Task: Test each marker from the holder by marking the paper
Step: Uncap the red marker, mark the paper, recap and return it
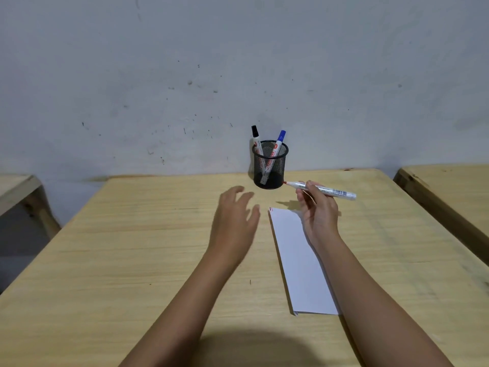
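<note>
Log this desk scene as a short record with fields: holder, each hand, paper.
holder: black mesh cup at the desk's far edge, holding a black-capped marker and a blue-capped marker
right hand: grips an uncapped red marker, tip toward the holder
left hand: open, empty, above the desk
paper: folded white sheet, small red marks at far corner

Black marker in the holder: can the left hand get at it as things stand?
Probably yes. The left hand is open and empty, just short of the holder, and the black marker sticks up above the rim on its near-left side, unblocked.
</note>
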Available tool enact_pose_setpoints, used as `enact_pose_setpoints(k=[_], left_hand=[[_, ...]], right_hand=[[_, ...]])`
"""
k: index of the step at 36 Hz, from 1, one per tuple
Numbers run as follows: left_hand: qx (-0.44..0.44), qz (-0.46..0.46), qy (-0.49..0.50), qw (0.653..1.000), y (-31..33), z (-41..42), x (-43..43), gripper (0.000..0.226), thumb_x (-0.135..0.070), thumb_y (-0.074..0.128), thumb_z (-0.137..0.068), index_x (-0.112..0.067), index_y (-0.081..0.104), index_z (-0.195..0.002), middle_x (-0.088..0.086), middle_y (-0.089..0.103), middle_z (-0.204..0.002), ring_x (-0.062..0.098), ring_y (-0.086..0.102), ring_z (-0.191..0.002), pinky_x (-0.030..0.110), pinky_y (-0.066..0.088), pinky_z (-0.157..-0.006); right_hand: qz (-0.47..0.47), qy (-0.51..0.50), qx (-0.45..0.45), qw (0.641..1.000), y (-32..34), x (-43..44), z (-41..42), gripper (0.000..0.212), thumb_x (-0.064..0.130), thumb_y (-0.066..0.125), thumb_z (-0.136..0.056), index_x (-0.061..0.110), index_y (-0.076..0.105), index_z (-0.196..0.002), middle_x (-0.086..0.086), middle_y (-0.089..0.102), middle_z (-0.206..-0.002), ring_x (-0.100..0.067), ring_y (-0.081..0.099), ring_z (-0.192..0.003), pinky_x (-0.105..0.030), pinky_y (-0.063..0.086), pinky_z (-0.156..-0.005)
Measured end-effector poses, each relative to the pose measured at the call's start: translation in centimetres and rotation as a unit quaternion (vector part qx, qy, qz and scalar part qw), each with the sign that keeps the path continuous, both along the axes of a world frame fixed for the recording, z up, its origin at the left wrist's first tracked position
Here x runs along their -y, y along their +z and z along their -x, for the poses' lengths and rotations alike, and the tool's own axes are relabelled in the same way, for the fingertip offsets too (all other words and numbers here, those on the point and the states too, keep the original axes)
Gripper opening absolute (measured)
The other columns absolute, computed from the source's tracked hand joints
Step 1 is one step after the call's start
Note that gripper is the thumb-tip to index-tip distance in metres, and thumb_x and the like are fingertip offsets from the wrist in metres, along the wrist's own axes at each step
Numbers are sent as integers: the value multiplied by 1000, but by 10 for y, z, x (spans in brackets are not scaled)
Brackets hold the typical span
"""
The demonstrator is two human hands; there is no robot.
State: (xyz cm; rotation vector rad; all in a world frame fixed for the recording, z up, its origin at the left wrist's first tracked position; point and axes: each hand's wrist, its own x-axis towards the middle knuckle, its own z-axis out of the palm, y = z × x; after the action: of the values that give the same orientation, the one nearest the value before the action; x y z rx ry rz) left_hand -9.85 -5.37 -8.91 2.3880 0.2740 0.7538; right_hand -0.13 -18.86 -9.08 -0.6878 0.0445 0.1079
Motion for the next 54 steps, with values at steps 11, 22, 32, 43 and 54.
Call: enact_pose_setpoints(k=[11,22,32,43,54], left_hand=[[2,350,8,937,16,-9,-19,13,-10,59,-89,-3,68,-84,11,68,-81,20,65,-69,16,48,-55],[91,571,-37,815,27,-28,6,14,-10,64,-86,-2,69,-97,7,71,-91,5,69,-79,9,54,-73],[105,569,-55,814,24,-32,20,15,-9,65,-85,0,69,-96,8,71,-91,4,70,-75,13,54,-77],[147,541,-45,827,24,-27,30,7,-9,68,-83,-10,71,-89,1,71,-85,8,70,-81,14,53,-75],[140,525,-52,838,31,-27,17,7,-8,70,-80,-11,73,-85,-5,74,-75,8,71,-78,12,53,-72]], right_hand=[[17,34,7,999,5,2,7,2,1,62,-86,3,62,-85,-6,65,-78,-11,66,-67,-16,57,-67],[63,60,69,994,15,0,17,6,3,60,-87,6,62,-82,-1,66,-63,-9,63,-58,-13,55,-61],[112,76,119,984,14,0,17,2,5,60,-88,5,62,-87,-4,66,-70,-10,62,-60,-16,55,-64],[117,70,181,974,12,-4,19,9,0,57,-88,6,61,-83,2,70,-65,-7,64,-58,-15,55,-63],[171,100,183,963,20,-1,17,6,9,58,-88,11,62,-85,3,65,-69,-7,62,-63,-16,54,-65]])
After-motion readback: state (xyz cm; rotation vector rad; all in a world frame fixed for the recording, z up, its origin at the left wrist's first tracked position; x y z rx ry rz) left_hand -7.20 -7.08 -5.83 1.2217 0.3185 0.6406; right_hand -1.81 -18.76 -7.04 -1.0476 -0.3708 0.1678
